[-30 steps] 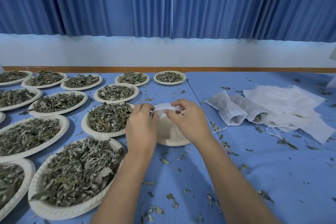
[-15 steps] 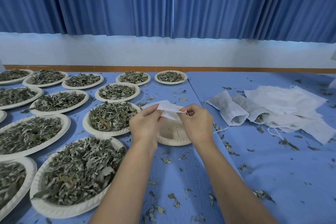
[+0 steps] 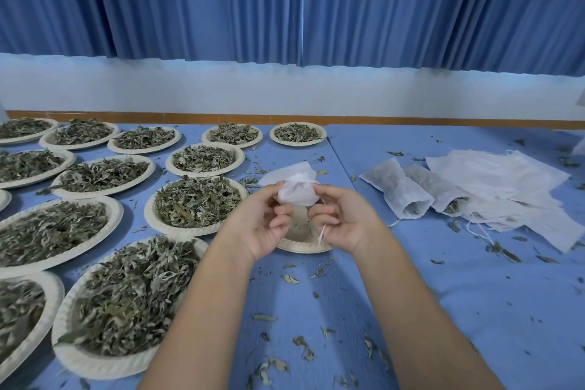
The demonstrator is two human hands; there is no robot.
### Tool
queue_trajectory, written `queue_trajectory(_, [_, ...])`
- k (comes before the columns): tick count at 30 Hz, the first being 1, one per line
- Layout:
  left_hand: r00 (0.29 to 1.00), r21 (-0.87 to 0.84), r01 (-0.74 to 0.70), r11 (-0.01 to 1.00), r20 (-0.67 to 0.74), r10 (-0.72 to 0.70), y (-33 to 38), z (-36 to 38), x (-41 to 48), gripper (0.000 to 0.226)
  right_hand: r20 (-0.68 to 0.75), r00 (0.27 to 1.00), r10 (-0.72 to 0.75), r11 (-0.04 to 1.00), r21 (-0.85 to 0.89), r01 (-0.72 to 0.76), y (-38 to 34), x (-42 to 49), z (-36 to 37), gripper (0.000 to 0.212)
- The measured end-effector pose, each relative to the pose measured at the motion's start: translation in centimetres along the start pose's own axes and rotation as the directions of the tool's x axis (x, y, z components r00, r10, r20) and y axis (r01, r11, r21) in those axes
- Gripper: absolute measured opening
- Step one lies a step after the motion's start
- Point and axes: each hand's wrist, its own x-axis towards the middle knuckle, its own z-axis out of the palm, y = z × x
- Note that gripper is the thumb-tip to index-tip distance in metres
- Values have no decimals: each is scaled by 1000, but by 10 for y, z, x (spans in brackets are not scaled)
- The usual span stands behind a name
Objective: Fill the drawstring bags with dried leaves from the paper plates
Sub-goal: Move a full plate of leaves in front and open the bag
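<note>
Blue tablecloth (image 3: 443,310), loose leaf scraps (image 3: 304,347) littered at 6 o'clock. Nearest paper plate (image 3: 95,361), 8 o'clock, heaped with dried leaves (image 3: 133,294). Centre: left hand (image 3: 262,225) and right hand (image 3: 342,222) raised side by side, fingers curled, pinching a crumpled white drawstring bag (image 3: 297,190) between them. Its cord (image 3: 321,234) dangles by the right palm. Bag sits above a nearly bare plate (image 3: 304,248). At 2 o'clock, two stuffed bags (image 3: 395,190) lie on their sides, touching a flat pile of empty bags (image 3: 506,177). More leaf-filled plates (image 3: 205,173) run from 9 to 12 o'clock. Blue curtain (image 3: 285,3) behind.
</note>
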Motion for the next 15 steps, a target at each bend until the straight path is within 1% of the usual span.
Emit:
queue_trajectory(2, [999,130,-37,991,-30,41,-2,1,2,16,0,1000,-7,994,-113,7,4,3,0,17])
queue_trajectory(5, [990,265,-82,961,-89,109,-4,2,6,18,12,1000,-23,983,-180,25,6,6,2,15])
queue_trajectory(6, [985,276,-97,956,-114,133,-5,1,7,20,11,1000,-27,980,-196,29,7,7,3,16])
queue_trajectory(8, [971,225,-136,965,-162,175,-5,-1,11,22,10,999,-38,974,-225,40,7,6,4,17])
queue_trajectory(10, [956,193,-194,962,-182,230,-5,-2,13,19,15,998,-58,970,-237,60,8,6,4,17])
queue_trajectory(13, [947,283,-274,919,-90,310,-6,-3,12,6,45,992,-121,964,-233,129,6,3,5,15])
queue_trajectory(14, [943,349,-294,890,-47,330,-7,-4,12,5,47,986,-160,955,-244,167,6,2,5,16])
queue_trajectory(15, [934,446,-313,839,-18,358,-8,-5,13,7,32,977,-209,940,-268,209,7,4,5,18])
